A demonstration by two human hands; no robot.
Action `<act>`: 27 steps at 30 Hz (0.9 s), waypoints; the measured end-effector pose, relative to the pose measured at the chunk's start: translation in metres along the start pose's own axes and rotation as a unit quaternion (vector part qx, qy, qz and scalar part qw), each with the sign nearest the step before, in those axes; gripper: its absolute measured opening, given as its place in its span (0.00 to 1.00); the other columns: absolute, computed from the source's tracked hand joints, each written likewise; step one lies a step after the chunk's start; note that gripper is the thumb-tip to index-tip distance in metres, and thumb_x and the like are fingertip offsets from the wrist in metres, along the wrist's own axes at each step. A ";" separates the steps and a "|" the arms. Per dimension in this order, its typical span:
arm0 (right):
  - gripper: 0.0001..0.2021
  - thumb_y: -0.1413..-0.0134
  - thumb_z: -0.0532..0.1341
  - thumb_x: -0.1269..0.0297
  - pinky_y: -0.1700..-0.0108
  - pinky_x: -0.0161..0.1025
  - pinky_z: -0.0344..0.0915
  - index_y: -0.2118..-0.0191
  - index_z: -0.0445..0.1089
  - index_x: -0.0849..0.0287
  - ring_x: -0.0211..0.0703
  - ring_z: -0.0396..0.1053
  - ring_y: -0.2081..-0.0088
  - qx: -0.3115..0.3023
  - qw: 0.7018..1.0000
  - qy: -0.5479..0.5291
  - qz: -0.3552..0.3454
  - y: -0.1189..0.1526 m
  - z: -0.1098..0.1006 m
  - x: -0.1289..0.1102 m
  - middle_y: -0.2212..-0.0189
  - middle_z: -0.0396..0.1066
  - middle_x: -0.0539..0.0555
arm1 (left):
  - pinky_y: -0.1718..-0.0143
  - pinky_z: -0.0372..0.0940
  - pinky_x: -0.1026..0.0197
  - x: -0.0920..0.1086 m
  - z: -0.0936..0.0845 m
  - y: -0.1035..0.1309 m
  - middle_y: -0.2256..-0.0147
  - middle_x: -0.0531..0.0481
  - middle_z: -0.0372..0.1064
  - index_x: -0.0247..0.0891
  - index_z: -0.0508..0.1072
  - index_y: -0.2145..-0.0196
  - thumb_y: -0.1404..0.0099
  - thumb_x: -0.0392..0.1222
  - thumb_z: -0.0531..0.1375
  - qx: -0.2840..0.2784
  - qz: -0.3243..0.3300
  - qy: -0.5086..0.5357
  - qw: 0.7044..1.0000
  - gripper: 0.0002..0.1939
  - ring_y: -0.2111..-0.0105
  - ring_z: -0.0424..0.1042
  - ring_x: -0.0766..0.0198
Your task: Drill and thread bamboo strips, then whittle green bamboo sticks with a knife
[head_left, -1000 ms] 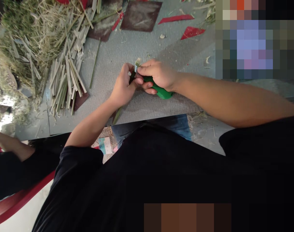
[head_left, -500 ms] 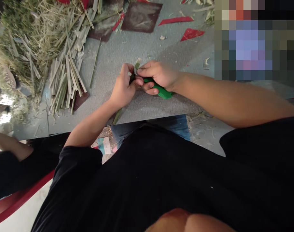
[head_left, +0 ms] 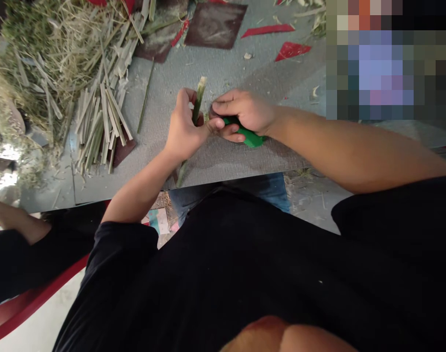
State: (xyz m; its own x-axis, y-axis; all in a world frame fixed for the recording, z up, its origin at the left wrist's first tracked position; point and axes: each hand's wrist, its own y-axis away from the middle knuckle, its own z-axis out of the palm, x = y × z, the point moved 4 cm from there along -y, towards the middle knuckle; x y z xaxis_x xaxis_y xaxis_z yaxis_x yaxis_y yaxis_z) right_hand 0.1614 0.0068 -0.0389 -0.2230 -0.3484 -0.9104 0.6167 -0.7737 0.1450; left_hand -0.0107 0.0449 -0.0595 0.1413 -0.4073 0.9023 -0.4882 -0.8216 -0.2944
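My left hand (head_left: pixel 186 127) is closed round a green plant stalk (head_left: pixel 199 100), whose pale cut tip points up and away from me. The stalk's lower end (head_left: pixel 181 173) shows below that hand, near the table's front edge. Just to the right, my right hand (head_left: pixel 241 115) is wrapped round a green-handled knife (head_left: pixel 252 139); its blade is hidden behind the fingers. The left thumb reaches across to the right hand's fingers. Both hands are over the grey table (head_left: pixel 223 164).
A bundle of split stalk strips (head_left: pixel 101 127) lies left of my hands, beside a heap of green shavings (head_left: pixel 43 54). Dark square sheets (head_left: pixel 215 25) and red scraps (head_left: pixel 292 50) lie farther back. Another person's arm (head_left: pixel 17 220) is at the far left.
My left hand has shifted slightly left, and the stalk has come away from the right fingers, showing more of its upper end. My right hand keeps its hold on the knife.
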 end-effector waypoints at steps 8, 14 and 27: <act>0.23 0.24 0.71 0.52 0.85 0.31 0.61 0.68 0.68 0.61 0.32 0.55 0.81 -0.083 0.997 -0.001 -0.002 0.003 0.001 -0.002 0.76 0.62 0.48 | 0.66 0.62 0.56 -0.006 0.007 0.004 0.71 0.58 0.57 0.47 0.62 0.53 0.33 0.76 0.73 -0.032 0.026 -0.055 0.998 0.36 0.70 0.64 0.63; 0.23 0.22 0.69 0.50 0.86 0.31 0.60 0.67 0.68 0.60 0.32 0.55 0.81 -0.066 0.997 0.013 0.024 0.002 -0.002 0.000 0.73 0.66 0.50 | 0.63 0.66 0.54 -0.002 0.008 0.004 0.70 0.57 0.57 0.46 0.63 0.56 0.28 0.75 0.68 -0.014 0.052 -0.087 0.995 0.32 0.69 0.67 0.62; 0.25 0.22 0.67 0.49 0.86 0.30 0.60 0.69 0.66 0.60 0.32 0.53 0.79 0.022 0.999 0.006 -0.026 -0.005 -0.003 0.003 0.70 0.65 0.51 | 0.60 0.67 0.52 -0.017 0.007 0.003 0.67 0.54 0.65 0.46 0.65 0.57 0.26 0.69 0.70 0.009 0.040 -0.095 0.995 0.27 0.64 0.71 0.59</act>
State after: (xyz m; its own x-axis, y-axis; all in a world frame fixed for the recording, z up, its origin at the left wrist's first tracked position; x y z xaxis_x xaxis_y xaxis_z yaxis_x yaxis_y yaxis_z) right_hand 0.1600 0.0113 -0.0438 -0.2446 -0.3012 -0.9217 0.5713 -0.8128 0.1140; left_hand -0.0080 0.0466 -0.0776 0.2641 -0.5389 0.7999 -0.4893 -0.7896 -0.3704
